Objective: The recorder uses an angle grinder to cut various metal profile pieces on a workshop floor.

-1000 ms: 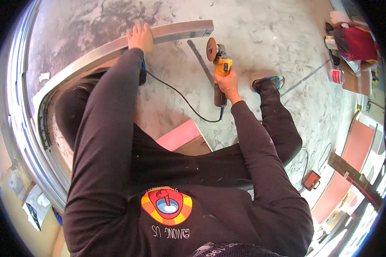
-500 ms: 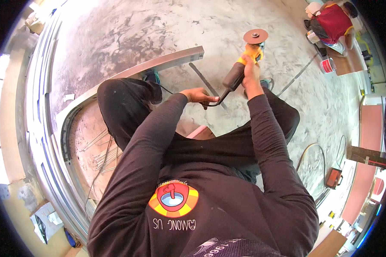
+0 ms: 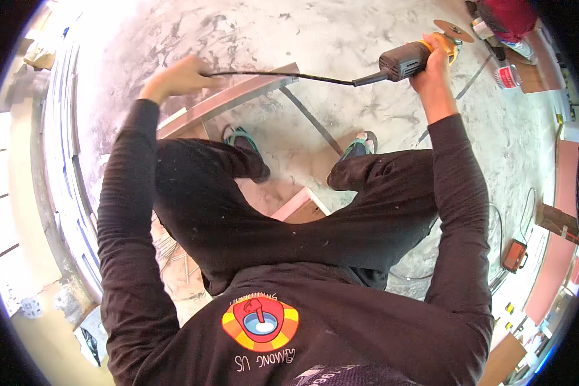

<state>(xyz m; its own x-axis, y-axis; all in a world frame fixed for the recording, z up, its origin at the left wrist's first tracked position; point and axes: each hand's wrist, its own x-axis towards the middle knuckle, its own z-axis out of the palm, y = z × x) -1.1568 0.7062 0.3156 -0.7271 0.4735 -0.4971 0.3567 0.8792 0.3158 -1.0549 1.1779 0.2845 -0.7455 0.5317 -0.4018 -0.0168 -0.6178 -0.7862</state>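
Above smudged flooring (image 3: 341,38), the blurred left hand (image 3: 181,77) pinches a cord (image 3: 283,74), the right hand (image 3: 435,69) clasping a grinder (image 3: 405,60).

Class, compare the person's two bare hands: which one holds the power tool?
The right hand, wrapped around the yellow-and-black angle grinder; the left hand instead holds the grinder's black cord.

I see a red and white tin (image 3: 507,77) just left of a brown board (image 3: 543,76). A person in dark red (image 3: 509,19) is just past the tin. An orange box (image 3: 514,255) is nearer to me than the tin. A pink and brown block (image 3: 293,204) is well left of the tin. Thin sticks (image 3: 170,254) lie even farther left.
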